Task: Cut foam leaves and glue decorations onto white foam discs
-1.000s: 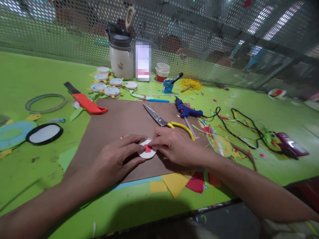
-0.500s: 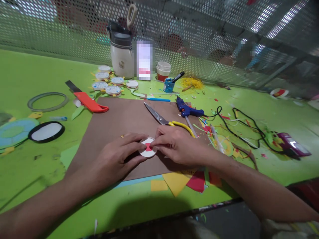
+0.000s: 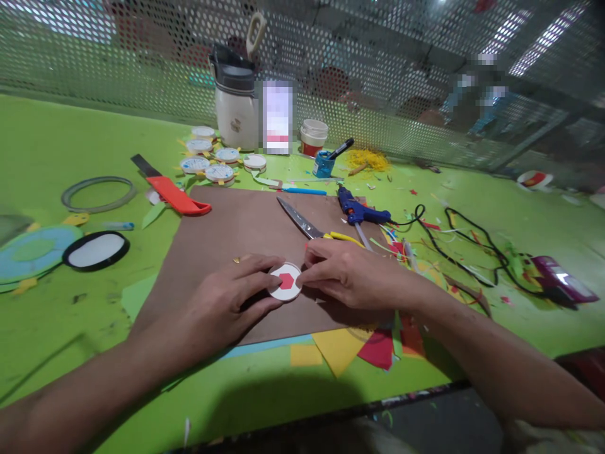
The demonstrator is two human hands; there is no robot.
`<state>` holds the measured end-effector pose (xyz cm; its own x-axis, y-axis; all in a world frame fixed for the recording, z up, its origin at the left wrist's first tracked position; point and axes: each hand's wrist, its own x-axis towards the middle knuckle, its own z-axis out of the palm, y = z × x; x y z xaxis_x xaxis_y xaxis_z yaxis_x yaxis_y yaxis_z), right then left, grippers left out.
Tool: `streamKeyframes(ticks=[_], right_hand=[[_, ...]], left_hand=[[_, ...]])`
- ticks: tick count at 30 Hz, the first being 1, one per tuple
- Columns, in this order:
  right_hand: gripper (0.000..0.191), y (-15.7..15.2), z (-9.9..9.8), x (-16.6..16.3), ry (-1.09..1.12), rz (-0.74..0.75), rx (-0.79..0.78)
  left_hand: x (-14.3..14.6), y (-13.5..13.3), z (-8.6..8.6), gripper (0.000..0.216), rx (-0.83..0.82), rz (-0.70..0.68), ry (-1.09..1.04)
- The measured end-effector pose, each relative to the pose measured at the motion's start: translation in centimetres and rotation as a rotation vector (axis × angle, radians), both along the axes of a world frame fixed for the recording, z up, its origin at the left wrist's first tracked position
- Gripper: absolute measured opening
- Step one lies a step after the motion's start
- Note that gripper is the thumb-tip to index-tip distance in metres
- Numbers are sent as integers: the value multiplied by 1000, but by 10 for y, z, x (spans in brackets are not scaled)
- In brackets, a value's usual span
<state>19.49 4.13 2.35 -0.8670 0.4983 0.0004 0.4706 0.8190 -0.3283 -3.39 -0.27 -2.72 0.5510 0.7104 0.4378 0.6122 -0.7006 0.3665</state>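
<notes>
On a brown board (image 3: 227,233) lies a small round white disc (image 3: 286,295) with a red paper hexagon (image 3: 287,281) at its centre. My left hand (image 3: 227,290) grips the disc's left side, with fingertips on its rim and the hexagon's left edge. My right hand (image 3: 352,274) is closed in a pinch, its fingertips touching the disc's right edge. Just beyond my right hand lie scissors (image 3: 302,221) with yellow handles, partly covered by that hand. A blue hot glue gun (image 3: 357,208) rests on the board's far right corner.
A red-handled knife (image 3: 172,195) lies at the board's left corner. Several white discs with yellow tabs (image 3: 220,173) stand behind it near a jug (image 3: 236,107). A phone (image 3: 277,120), blue paint jar (image 3: 324,165), paper scraps (image 3: 343,350) and a black cord (image 3: 467,230) surround the board.
My right fingertips have drawn back from the red paper to the disc's edge, so the whole hexagon shows more fully. My left hand keeps its hold. The view has shifted slightly.
</notes>
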Motion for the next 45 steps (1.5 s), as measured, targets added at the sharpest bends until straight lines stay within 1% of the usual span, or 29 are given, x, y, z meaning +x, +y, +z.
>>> streamKeyframes(ticks=[6,15,22,34,45], right_hand=[[19,2,-3,0,-4,23,16],[22,4,-4,0,-8,21,5],[23,2,-5,1,-28,14,36],[22,-2,2,-2,-67,9,16],[22,-3,1,-3,-73,-8,12]], left_hand=[[1,2,-1,24,-9,-6,7],[0,1,0,24,-18,-8,18],[1,2,0,24,-28,9,4],[0,1,1,23,-32,7,8],[1,2,2,22,-47,24,11]])
